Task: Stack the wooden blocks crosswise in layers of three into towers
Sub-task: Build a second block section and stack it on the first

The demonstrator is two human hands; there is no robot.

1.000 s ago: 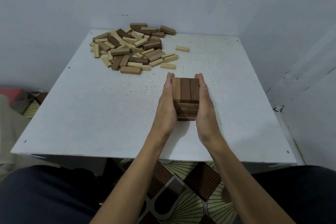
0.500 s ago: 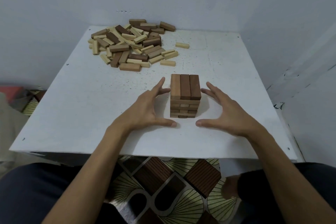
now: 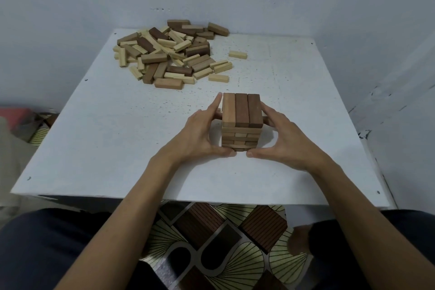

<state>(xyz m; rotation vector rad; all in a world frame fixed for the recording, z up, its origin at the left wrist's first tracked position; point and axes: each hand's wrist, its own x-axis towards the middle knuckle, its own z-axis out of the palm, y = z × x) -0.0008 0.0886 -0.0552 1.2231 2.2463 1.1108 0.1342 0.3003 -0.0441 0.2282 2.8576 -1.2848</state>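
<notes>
A wooden block tower (image 3: 242,113) of several crosswise layers stands on the white table (image 3: 106,139), right of centre. Its top layer is three brown blocks pointing away from me. My left hand (image 3: 200,135) cups the tower's left side, with fingertips on the upper edge and the thumb at the front base. My right hand (image 3: 286,141) cups the right side the same way, its thumb tip nearly meeting the left thumb. Both hands press on the tower.
A loose pile of light and dark blocks (image 3: 169,54) covers the table's far left. One pale block (image 3: 237,54) lies apart to its right. Grey walls close in behind and to the right. My knees and a patterned floor (image 3: 223,242) show below the near edge.
Half a second ago both hands were spread open on either side of the tower. They have closed in around it, thumbs at its front base. The tower has not moved.
</notes>
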